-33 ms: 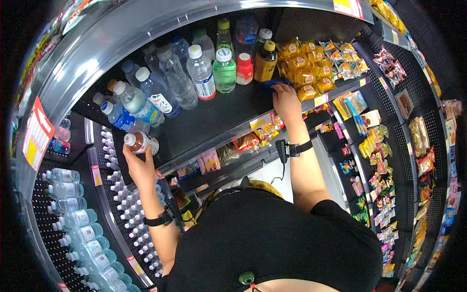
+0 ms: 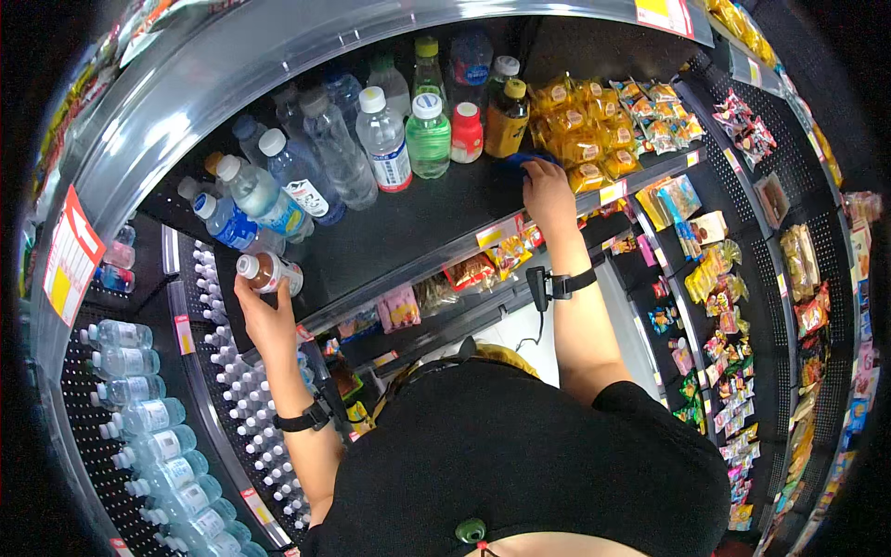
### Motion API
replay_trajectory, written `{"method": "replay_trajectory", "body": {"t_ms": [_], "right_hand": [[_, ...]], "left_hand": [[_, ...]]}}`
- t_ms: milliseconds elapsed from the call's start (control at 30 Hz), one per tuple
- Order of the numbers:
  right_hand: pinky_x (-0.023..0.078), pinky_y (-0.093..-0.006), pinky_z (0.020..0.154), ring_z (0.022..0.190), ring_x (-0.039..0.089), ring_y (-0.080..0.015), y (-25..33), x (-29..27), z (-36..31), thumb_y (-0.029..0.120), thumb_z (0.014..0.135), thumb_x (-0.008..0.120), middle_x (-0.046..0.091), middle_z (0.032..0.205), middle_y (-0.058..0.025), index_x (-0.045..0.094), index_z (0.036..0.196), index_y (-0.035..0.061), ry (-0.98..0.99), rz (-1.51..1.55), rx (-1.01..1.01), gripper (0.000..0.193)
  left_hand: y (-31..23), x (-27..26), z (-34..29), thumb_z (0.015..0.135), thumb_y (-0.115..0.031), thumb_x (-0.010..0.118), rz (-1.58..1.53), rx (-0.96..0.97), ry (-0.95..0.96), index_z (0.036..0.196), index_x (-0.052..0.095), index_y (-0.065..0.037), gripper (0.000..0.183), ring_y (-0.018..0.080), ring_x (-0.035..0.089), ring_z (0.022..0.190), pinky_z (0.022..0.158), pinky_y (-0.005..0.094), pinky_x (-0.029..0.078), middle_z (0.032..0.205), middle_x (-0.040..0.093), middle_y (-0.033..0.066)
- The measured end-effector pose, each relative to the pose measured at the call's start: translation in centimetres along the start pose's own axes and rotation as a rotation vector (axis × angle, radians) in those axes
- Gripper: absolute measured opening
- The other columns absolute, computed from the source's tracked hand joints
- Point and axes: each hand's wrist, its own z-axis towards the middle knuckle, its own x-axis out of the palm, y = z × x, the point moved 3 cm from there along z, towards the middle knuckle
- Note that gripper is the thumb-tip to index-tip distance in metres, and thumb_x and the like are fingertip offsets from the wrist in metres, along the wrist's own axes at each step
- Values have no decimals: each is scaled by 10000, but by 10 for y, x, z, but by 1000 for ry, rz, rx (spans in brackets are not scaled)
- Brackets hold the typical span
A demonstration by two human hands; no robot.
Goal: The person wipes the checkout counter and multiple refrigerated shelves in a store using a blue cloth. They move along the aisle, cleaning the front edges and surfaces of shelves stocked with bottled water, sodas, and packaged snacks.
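My left hand is closed around a small brown bottle with a white cap, at the left front end of the black shelf. My right hand is on the same shelf, fingers bent over a dark blue cloth-like piece, partly hidden by the hand. Just behind that hand stands a dark amber bottle with a yellow label. Beside it are a small red bottle with a white cap and a green drink bottle. A blue-labelled bottle leans close to my left hand.
More bottles, such as a clear one, crowd the shelf's back and left. Yellow-wrapped snacks lie to the right. A lower shelf holds snack packs. Water bottles line the left, and hanging snack bags fill the right.
My right hand has shifted very slightly to the right with the blue piece. My left hand and the brown bottle stay in place.
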Motion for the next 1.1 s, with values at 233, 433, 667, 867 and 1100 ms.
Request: {"method": "replay_trajectory", "body": {"t_ms": [233,433,667,867,1100], "right_hand": [[536,-458,980,1103,642,-388,4,7,-3,130,916,629,698,1178,-169,686,1155,60,-97,-133,-81,255],[569,-456,882,1044,671,-354,55,7,-17,120,896,587,707,1089,-144,716,1095,76,-56,-50,-164,241],[578,-431,917,1109,690,-326,156,-6,-44,126,864,646,728,1198,-126,730,1085,81,61,156,-391,240],[560,-417,967,1191,666,-286,221,-15,-69,152,860,647,713,1247,-79,732,1078,101,137,375,-606,239],[560,-421,946,1173,673,-284,194,-25,-61,145,886,643,712,1239,-73,713,1122,130,261,328,-632,247]], "left_hand": [[5,3,0,910,-186,824,-9,8,-9,1509,407,-10,751,389,615,1298,1070,458,482,1422,595,232],[-2,-1,2,918,-186,817,-26,8,19,1508,414,-11,735,389,616,1300,1066,461,484,1421,597,233],[-4,-2,4,927,-156,806,-45,19,56,1505,420,-13,710,376,616,1293,1083,452,471,1420,594,231],[-7,-4,7,931,-155,802,-76,46,91,1506,417,-12,707,376,618,1291,1083,448,472,1414,594,234],[4,-3,7,947,-184,803,-12,87,90,1531,369,15,754,353,634,1273,1072,436,482,1412,603,242]]}}
